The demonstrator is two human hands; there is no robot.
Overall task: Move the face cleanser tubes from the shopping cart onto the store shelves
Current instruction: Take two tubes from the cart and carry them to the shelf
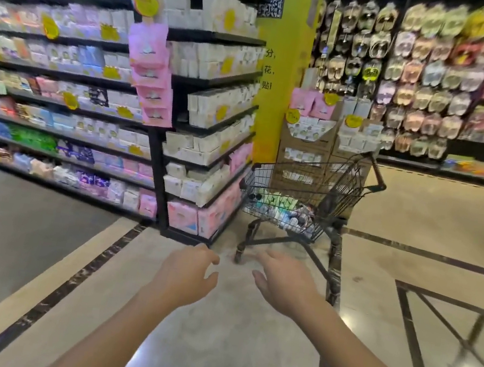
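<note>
Black wire shopping cart (pixel 311 187) at 1 o'clock, green-and-white tubes (pixel 281 203) inside; yellow pillar (pixel 280 79) at 12; pink packs (pixel 153 77) at 10; beige floor (pixel 228 337), dark-striped.

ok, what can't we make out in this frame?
Head view only.
Goods in the shopping cart: small, behind wire mesh; which are cleanser cannot be told.
Shelf packages: blurred, print unreadable.
Left hand and right hand: arms cut off by the bottom edge.

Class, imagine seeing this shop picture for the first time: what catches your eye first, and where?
The left hand and right hand reach forward, empty, low in the middle. Just beyond stands a black wire shopping cart holding tubes, beside packed store shelves and a yellow pillar.
</note>
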